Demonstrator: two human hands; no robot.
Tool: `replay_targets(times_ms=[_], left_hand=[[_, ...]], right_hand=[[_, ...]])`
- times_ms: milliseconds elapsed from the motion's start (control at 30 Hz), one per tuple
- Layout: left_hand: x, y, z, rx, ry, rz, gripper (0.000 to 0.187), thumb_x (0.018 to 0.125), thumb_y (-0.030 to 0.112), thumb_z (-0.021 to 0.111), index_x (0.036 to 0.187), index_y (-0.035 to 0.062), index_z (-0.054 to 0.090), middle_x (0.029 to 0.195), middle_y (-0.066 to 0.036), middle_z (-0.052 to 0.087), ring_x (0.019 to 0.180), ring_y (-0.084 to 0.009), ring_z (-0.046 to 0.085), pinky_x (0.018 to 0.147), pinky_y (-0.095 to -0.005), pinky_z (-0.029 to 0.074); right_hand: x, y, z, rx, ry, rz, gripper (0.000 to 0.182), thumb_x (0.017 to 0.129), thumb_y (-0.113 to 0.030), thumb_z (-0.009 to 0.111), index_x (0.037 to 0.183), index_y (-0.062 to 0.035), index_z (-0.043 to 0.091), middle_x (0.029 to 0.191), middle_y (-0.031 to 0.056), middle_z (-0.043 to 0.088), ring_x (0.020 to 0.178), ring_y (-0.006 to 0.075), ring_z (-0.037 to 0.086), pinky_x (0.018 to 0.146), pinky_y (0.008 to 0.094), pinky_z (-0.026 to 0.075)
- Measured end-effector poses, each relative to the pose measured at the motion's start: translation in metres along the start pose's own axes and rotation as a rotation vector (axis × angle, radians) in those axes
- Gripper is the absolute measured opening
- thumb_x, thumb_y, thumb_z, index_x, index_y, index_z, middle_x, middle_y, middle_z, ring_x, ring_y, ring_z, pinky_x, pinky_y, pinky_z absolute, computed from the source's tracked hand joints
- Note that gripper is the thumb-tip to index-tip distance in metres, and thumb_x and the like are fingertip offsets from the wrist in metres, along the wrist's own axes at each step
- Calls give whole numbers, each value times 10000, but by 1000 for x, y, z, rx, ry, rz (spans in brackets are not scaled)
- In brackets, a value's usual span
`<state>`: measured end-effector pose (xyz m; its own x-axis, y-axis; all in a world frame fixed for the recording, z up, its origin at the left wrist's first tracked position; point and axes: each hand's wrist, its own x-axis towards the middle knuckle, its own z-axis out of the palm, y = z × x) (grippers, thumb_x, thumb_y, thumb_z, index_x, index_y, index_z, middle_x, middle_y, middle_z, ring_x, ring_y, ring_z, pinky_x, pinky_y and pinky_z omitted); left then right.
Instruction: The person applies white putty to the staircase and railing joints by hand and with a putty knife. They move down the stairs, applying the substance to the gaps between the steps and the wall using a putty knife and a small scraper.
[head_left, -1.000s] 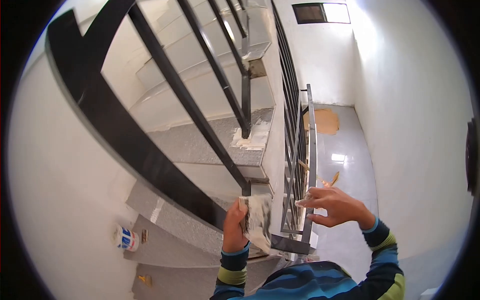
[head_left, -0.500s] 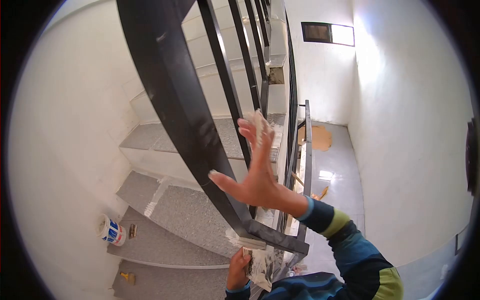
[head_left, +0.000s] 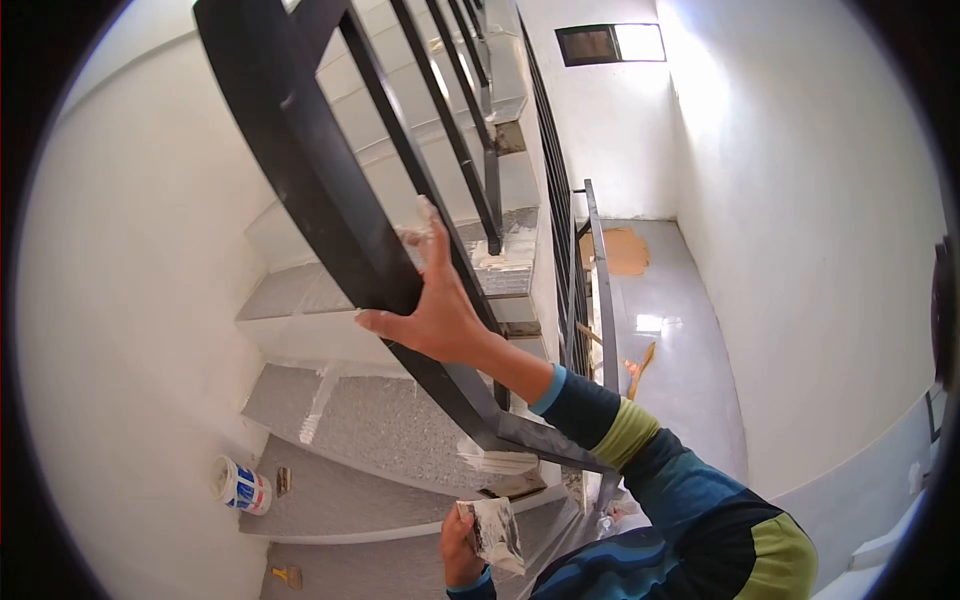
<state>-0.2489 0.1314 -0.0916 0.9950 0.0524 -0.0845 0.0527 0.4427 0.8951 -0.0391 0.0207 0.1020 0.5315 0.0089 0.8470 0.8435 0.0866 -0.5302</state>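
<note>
My right hand (head_left: 435, 310) lies across the thick black handrail (head_left: 320, 190), its thumb over the near side and its fingers along the far side. White paste coats the fingertips. Low in the view, my left hand (head_left: 460, 550) is closed on a flat putty-smeared plate (head_left: 495, 535). White putty is heaped and streaked over the plate, and its exact kind is hard to make out. Just above it, a patch of white putty (head_left: 500, 460) covers the step corner at the foot of the railing post.
Grey stair treads (head_left: 390, 420) curve up to the left. A white bucket (head_left: 243, 487) stands by the wall, with a small block (head_left: 284, 481) beside it and a yellow-handled brush (head_left: 289, 577) a step lower. Right of the railing, a tan patch (head_left: 625, 252) marks the lower floor.
My right hand has come down from above the rail onto it. My left hand and the plate have dropped slightly away from the post's foot. The view has shifted.
</note>
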Motion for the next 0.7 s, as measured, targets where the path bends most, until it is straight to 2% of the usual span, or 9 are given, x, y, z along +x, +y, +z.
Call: replay_targets(times_ms=[67,200,233,267,367,467,533,633,700], left_hand=[[2,0,8,-43,-42,-38,395,810,259,503,1033,-66,469,881,-142,589,729,-188,596,642,-285,487],[9,-11,19,-18,-45,-48,396,804,260,511,1033,-61,475,889,-138,589,746,-184,598,655,-281,487],[12,-15,21,45,-14,-29,411,809,306,492,1032,-38,468,840,-135,586,643,-198,598,566,-307,509],[15,-18,24,111,17,-9,427,813,352,472,1031,-16,461,792,-133,583,539,-212,598,477,-334,531],[21,-17,34,125,53,-39,434,813,361,488,1041,-8,454,692,-133,575,500,-232,591,442,-339,508],[29,-31,5,82,23,-13,428,816,361,499,1059,11,456,549,-121,533,448,-247,570,415,-337,484],[33,-24,16,145,109,-17,357,842,355,472,1017,43,462,438,-82,451,360,-222,478,407,-351,444],[38,-11,20,-41,28,-46,252,846,338,476,820,87,482,409,-36,361,323,-165,315,407,-394,388],[39,-5,19,-151,12,-28,243,837,334,487,814,92,492,405,-38,357,322,-167,332,403,-387,396]], right_hand=[[0,2,-2,18,-43,27,1154,650,-388,746,1366,26,-60,1306,326,253,1215,414,322,1020,446,259],[3,-4,-7,97,-121,103,1136,671,-378,733,1366,7,-79,1348,327,166,1249,432,271,1052,453,214],[3,-6,-9,107,-131,110,1115,673,-346,722,1363,20,-74,1359,335,136,1277,435,220,1060,444,198],[3,0,-5,52,-105,56,1115,670,-326,723,1361,26,-79,1364,334,122,1277,441,211,1057,442,205],[4,-6,-9,182,-143,124,1102,670,-280,718,1358,31,-86,1338,338,157,1258,460,223,1048,443,220],[3,-5,-10,164,-158,180,1087,669,-247,714,1371,-17,-84,1214,332,275,996,477,473,850,460,425],[3,-8,-16,200,-190,201,1077,675,-236,711,1374,-30,-82,1143,331,317,836,470,531,742,457,470],[3,-5,-16,254,-195,169,1036,695,-213,698,1384,-62,-62,1231,401,243,832,507,529,712,477,471],[5,-3,-24,311,-260,177,1030,703,-201,695,1389,-67,-62,1234,406,248,858,501,529,690,462,481]])
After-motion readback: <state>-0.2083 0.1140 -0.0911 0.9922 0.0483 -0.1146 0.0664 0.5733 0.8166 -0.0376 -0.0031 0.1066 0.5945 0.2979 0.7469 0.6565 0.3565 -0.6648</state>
